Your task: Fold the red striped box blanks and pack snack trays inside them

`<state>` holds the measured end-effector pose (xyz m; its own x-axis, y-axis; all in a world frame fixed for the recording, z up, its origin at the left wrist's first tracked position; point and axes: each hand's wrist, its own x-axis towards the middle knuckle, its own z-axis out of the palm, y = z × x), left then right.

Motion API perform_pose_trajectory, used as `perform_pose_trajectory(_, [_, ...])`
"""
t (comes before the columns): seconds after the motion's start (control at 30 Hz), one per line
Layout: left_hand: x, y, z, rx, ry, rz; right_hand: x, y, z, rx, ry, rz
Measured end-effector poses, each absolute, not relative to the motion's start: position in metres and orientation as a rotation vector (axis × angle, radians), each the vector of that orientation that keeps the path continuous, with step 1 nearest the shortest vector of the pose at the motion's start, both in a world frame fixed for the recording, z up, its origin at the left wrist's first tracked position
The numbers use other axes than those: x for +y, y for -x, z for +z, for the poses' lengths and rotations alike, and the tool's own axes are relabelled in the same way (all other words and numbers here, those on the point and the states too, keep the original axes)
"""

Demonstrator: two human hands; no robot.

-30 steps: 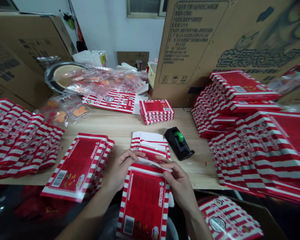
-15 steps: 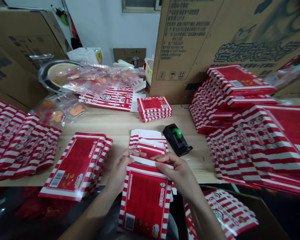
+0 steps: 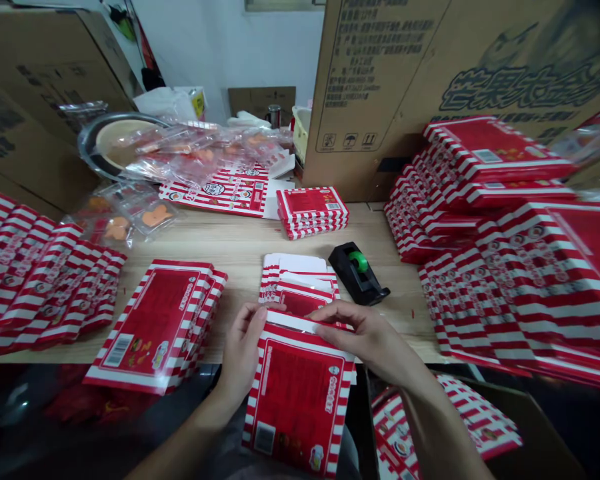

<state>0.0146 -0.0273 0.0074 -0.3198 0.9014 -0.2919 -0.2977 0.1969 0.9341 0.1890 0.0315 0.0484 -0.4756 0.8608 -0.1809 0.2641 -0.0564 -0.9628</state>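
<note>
A flat red box with white stripes [image 3: 297, 393] hangs over the table's front edge, its top end toward the table. My left hand [image 3: 244, 343] grips the top left corner, thumb at the white flap. My right hand [image 3: 363, 330] pinches the top right edge, thumb lying over the flap. Just beyond my fingers lies a stack of white-flapped striped boxes [image 3: 300, 273], partly covered by my hands. A black tape dispenser [image 3: 359, 275] with a green core stands to the right of that stack.
Striped box stacks stand at left [image 3: 153, 323] and right [image 3: 500, 287]. A small box pile [image 3: 313, 210] sits mid-table. Clear packets with orange pieces [image 3: 155, 217] lie behind, near a metal bowl [image 3: 87, 143]. Large cartons [image 3: 380, 87] rise at the back; an open carton [image 3: 540, 427] holds boxes below.
The top flap lies lower, and the gap beneath it has narrowed. My right thumb has slid along the top edge. The whole view has shifted slightly.
</note>
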Motion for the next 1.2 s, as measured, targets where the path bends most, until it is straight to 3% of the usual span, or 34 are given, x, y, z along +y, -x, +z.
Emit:
perform_pose_trajectory(0.33, [-0.029, -0.009, 0.007, 1.414, -0.788, 1.384, 0.031, -0.162, 0.053, -2.104, 1.177, 1.147])
perform_pose_trajectory(0.53, [-0.032, 0.000, 0.003, 1.301, -0.949, 1.295, 0.028, -0.176, 0.058, -2.045, 0.868, 1.563])
perform_pose_trajectory(0.7, [-0.032, 0.004, -0.005, 1.308, -0.869, 1.273, 0.018, -0.196, 0.035, -1.531, 1.171, 1.658])
perform_pose_trajectory(0.9, [-0.036, -0.004, -0.011, 1.397, -1.048, 1.186, 0.015, -0.210, 0.018, -1.172, 1.182, 1.866])
perform_pose_trajectory(1.2, [-0.036, -0.005, -0.011, 1.567, -1.080, 1.151, 0.000, -0.214, 0.025, -1.447, 1.089, 1.729])
